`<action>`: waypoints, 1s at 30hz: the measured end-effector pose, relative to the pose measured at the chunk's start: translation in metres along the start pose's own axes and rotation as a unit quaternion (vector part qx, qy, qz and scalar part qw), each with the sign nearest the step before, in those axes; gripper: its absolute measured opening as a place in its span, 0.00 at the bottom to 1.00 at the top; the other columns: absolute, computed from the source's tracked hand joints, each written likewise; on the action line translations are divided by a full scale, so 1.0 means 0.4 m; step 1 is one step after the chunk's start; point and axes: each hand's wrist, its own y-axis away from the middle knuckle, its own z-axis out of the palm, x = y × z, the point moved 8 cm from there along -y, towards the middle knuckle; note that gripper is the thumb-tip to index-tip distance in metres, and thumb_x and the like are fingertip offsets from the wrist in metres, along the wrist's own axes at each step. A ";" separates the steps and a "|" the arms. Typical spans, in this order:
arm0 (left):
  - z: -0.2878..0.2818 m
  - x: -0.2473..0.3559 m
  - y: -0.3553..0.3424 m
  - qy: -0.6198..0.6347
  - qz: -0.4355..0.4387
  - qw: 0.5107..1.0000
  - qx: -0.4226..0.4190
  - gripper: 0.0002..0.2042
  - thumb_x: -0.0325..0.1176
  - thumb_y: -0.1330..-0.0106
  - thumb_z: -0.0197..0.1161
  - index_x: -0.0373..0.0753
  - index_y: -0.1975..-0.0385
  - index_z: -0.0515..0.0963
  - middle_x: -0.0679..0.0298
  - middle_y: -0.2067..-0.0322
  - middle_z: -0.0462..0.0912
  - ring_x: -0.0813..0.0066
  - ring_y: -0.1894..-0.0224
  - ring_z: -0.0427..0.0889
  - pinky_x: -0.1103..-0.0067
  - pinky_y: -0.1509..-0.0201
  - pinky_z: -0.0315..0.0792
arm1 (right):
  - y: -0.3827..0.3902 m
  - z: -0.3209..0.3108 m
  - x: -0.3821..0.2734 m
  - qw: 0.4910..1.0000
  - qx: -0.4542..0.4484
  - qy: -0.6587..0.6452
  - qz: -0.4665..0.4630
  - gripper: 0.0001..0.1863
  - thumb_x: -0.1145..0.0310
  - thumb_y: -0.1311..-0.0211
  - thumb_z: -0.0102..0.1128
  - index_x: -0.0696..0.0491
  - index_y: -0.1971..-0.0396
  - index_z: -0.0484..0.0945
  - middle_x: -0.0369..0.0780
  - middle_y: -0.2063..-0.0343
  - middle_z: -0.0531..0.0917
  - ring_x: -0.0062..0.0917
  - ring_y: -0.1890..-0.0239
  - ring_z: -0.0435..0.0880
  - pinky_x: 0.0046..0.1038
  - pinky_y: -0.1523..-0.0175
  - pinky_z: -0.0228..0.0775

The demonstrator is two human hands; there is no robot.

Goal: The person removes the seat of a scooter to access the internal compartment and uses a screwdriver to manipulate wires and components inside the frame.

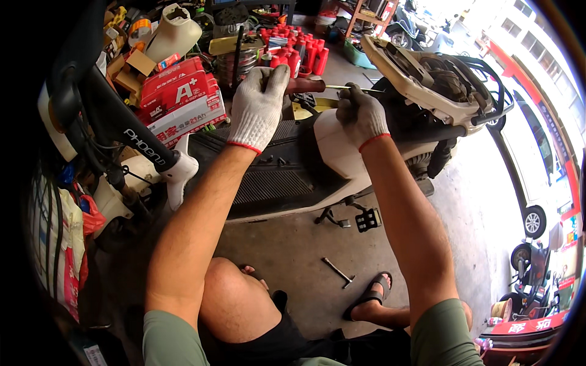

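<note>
My left hand (259, 107), in a white knit glove with a red cuff, is closed around the dark reddish-brown handle of a screwdriver (307, 85). The screwdriver lies nearly level, its metal shaft pointing right. My right hand (364, 116), in a matching glove with dirty fingertips, pinches the shaft; the screwdriver's tip cannot be clearly made out. Both hands are above a white electric scooter (342, 143) with its seat area uncovered. Below my left hand, several small dark screws (281, 161) rest on the scooter's ribbed black footboard (268, 186).
On the concrete floor lie a T-shaped wrench (337, 272) and, beside the scooter, a black pedal (367, 219). Red and white boxes (180, 97) are stacked at the left, near several red bottles (314, 55). A white car (530, 152) stands outside at the right.
</note>
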 end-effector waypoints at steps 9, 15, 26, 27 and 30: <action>0.010 0.035 0.001 -0.004 -0.039 0.999 -0.033 0.13 0.44 0.24 0.62 0.39 0.57 0.78 0.72 0.74 0.78 0.87 0.78 0.74 0.84 0.76 0.68 | -0.006 0.002 -0.007 1.000 0.008 -0.027 -0.002 0.07 0.68 0.23 0.55 0.56 0.56 0.76 0.39 0.69 0.81 0.23 0.75 0.76 0.20 0.73 0.71; 0.032 0.170 -0.049 -0.031 0.187 0.980 -0.067 0.11 0.35 0.27 0.65 0.40 0.50 0.76 0.63 0.64 0.84 0.76 0.67 0.82 0.76 0.61 0.76 | -0.034 0.033 -0.040 0.996 -0.005 -0.085 -0.015 0.07 0.66 0.22 0.53 0.52 0.56 0.77 0.37 0.70 0.80 0.22 0.77 0.76 0.20 0.74 0.69; 0.067 0.240 -0.109 -0.125 0.239 0.962 -0.043 0.10 0.32 0.28 0.64 0.37 0.53 0.75 0.55 0.62 0.85 0.61 0.59 0.85 0.69 0.52 0.78 | 0.001 0.098 -0.061 0.993 0.011 -0.115 0.002 0.09 0.70 0.24 0.49 0.53 0.68 0.73 0.32 0.78 0.73 0.17 0.82 0.68 0.20 0.78 0.59; 0.070 0.244 -0.109 -0.152 0.245 0.957 -0.032 0.09 0.32 0.27 0.63 0.37 0.53 0.75 0.56 0.61 0.85 0.66 0.60 0.85 0.71 0.53 0.78 | 0.003 0.110 -0.059 0.993 -0.007 -0.120 0.012 0.09 0.70 0.24 0.49 0.53 0.68 0.73 0.32 0.78 0.73 0.17 0.82 0.68 0.20 0.78 0.59; 0.079 0.237 -0.108 -0.189 0.237 0.953 -0.009 0.08 0.32 0.26 0.62 0.38 0.52 0.76 0.58 0.60 0.86 0.72 0.59 0.84 0.73 0.54 0.78 | 0.010 0.145 -0.049 0.991 -0.049 -0.120 0.024 0.09 0.68 0.23 0.51 0.55 0.66 0.74 0.32 0.79 0.73 0.17 0.82 0.69 0.20 0.78 0.60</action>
